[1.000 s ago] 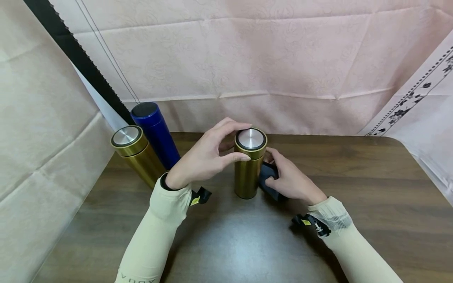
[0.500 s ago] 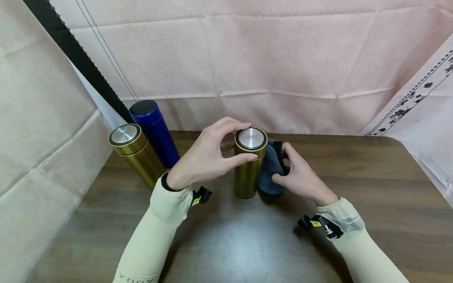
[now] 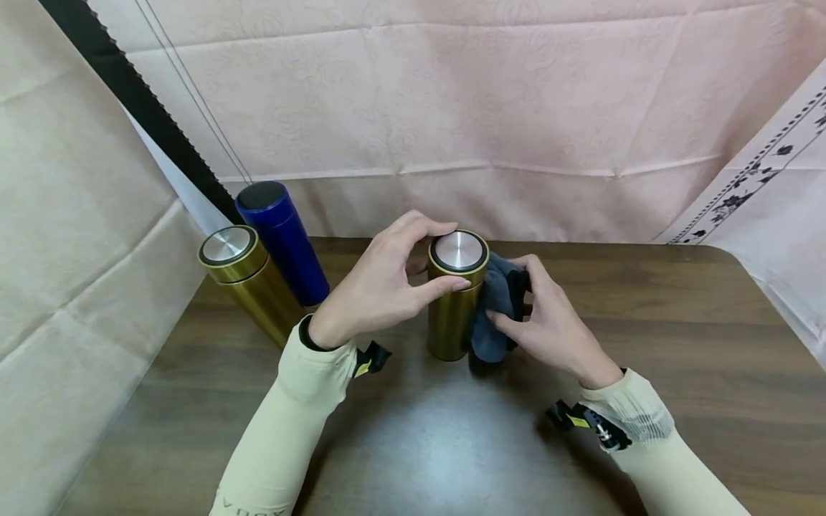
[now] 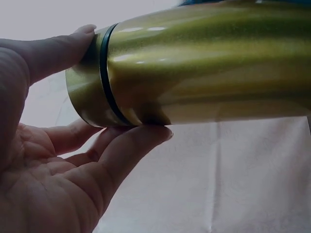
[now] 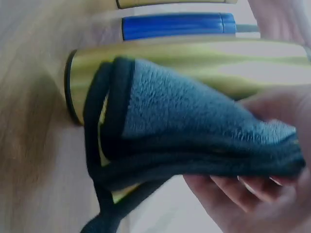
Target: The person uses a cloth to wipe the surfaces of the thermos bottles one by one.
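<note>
A gold thermos flask (image 3: 449, 322) with a silver-topped lid stands upright on the table. My left hand (image 3: 383, 283) grips it around the lid, thumb on the near side and fingers behind, as the left wrist view shows on the gold lid (image 4: 82, 92). In my right hand (image 3: 548, 322) is a folded blue-grey cloth (image 5: 180, 107) with dark edging, held between thumb and fingers against the flask's right side. The right wrist view shows the cloth overlapping the flask's body, with a dark strip of edging hanging loose below.
A second gold flask (image 3: 258, 294) and a blue flask (image 3: 287, 247) with a black top stand at the left, near my left forearm. The wooden table (image 3: 645, 301) ends at a pale pink cloth backdrop (image 3: 516, 107).
My right hand has shifted the cloth along the flask's right side, first away from me and then closer against it. My left hand stays on the lid.
</note>
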{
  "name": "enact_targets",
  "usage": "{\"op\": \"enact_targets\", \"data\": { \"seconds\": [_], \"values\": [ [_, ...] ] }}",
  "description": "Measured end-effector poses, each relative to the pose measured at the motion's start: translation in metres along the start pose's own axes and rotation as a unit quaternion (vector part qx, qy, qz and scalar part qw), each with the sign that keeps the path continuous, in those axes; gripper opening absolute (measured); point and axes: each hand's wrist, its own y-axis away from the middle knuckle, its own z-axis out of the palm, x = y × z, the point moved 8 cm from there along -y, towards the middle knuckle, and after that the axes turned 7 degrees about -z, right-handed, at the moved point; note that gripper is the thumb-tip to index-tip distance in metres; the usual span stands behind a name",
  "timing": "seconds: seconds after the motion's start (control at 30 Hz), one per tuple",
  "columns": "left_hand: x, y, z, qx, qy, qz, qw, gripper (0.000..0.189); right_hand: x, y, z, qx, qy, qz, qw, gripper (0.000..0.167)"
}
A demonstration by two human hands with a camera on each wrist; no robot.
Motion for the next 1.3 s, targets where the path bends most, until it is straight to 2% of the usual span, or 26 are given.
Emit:
{"op": "enact_targets", "data": {
  "seconds": [0.13,0.27,0.43,0.53,0.7,0.83,0.87,0.97,1.03,1.17,1.3],
  "values": [
    [0.0,0.0,-0.001,0.011,-0.009,0.008,0.9999,0.055,-0.018,0.006,-0.004,0.058,0.055,-0.053,0.9954,0.055],
    [0.0,-0.001,0.0,0.012,-0.004,0.018,0.9998,0.054,-0.034,0.015,-0.001,0.098,0.121,-0.13,0.9792,0.053],
    [0.0,-0.002,0.003,0.007,0.006,0.02,0.9997,0.052,-0.05,0.028,0.008,0.11,0.197,-0.222,0.9485,0.044],
    [0.001,-0.002,0.003,0.005,0.007,0.019,0.9998,0.052,-0.058,0.033,0.013,0.094,0.242,-0.265,0.9285,0.042],
    [0.0,-0.002,0.002,0.001,0.007,0.016,0.9998,0.052,-0.076,0.04,0.027,0.058,0.325,-0.326,0.8858,0.034],
    [0.001,-0.001,0.0,-0.004,0.015,0.013,0.9998,0.052,-0.088,0.043,0.043,0.044,0.388,-0.342,0.8548,0.01],
    [0.001,-0.001,0.0,-0.005,0.017,0.013,0.9998,0.052,-0.09,0.044,0.048,0.042,0.403,-0.344,0.8471,0.01],
    [0.001,-0.001,-0.001,-0.007,0.015,0.011,0.9998,0.052,-0.093,0.047,0.061,0.033,0.452,-0.343,0.8231,0.025],
    [0.001,-0.001,0.0,-0.009,0.013,0.01,0.9998,0.051,-0.093,0.048,0.069,0.025,0.473,-0.34,0.8129,0.024],
    [0.001,-0.001,0.0,-0.015,0.009,0.005,0.9998,0.051,-0.088,0.051,0.082,-0.009,0.495,-0.325,0.8057,0.018],
    [0.0,0.0,0.0,-0.014,0.005,0.004,0.9999,0.052,-0.08,0.054,0.093,-0.06,0.493,-0.308,0.8116,0.023]
  ]
}}
